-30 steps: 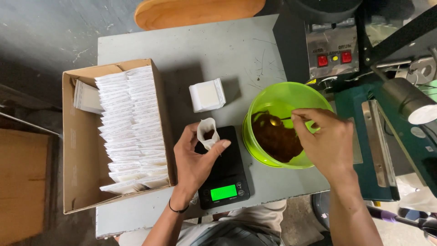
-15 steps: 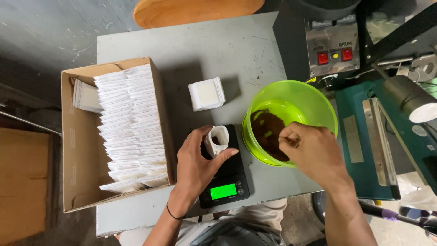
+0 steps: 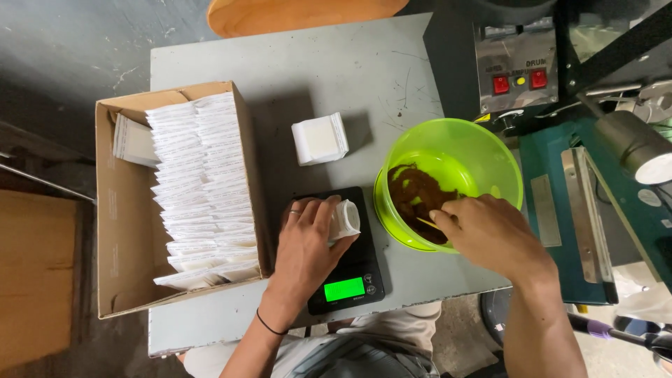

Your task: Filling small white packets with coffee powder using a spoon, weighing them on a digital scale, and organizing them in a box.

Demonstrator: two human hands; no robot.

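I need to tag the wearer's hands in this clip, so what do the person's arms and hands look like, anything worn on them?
Both arms are bare, with no sleeves and no gloves. The left hand has a thin ring on one finger and a thin dark band round the wrist. The right hand shows no ring, band or watch on its visible side.

Small packing workshop: sealing machine (image 3: 560,175), scale (image 3: 346,280), boxed sachets (image 3: 203,182).

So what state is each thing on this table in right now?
Small white paper pouch: open, held on the scale by the left hand.
Black digital scale: on, display lit green.
Green plastic bowl: partly filled with brown powder.
Right hand: reaching into the bowl.
Cardboard box: open, packed with white pouches.
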